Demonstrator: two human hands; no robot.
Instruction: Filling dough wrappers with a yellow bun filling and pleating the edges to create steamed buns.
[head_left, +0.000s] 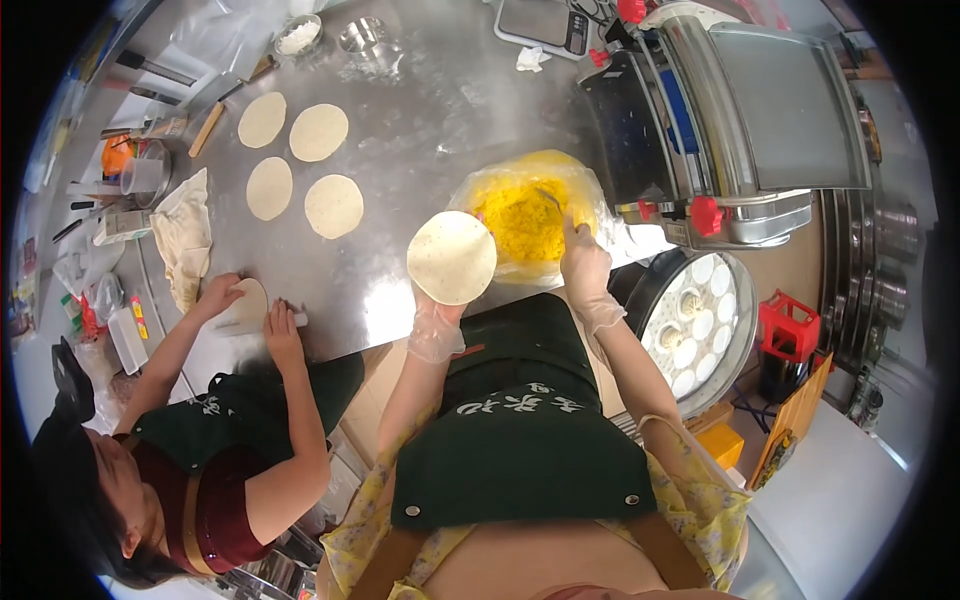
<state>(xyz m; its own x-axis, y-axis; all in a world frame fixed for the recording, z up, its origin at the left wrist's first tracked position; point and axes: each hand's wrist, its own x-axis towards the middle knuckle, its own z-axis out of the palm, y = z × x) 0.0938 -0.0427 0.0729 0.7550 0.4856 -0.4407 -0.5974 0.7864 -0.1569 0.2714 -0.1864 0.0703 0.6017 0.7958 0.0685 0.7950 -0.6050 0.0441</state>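
Note:
My gloved left hand (437, 328) holds up a flat round dough wrapper (451, 258) from beneath, its fingers mostly hidden under the dough. My gloved right hand (586, 268) is closed on a thin metal utensil (548, 197), whose far end dips into crumbly yellow filling (522, 222). Whether the utensil is a spoon or a spatula does not show. The filling lies in a clear plastic bag (478, 182) spread open at the table's near edge, just right of the wrapper. Several round dough wrappers (320, 132) lie flat on the table farther left.
At left a co-worker's hands (284, 335) work a white rolling pin (300, 320) over a dough round (247, 302). A machine with red knobs (706, 215) stands right. Below it sits a round pan (748, 340) of pale dough rounds. A scale (541, 25) stands at the back.

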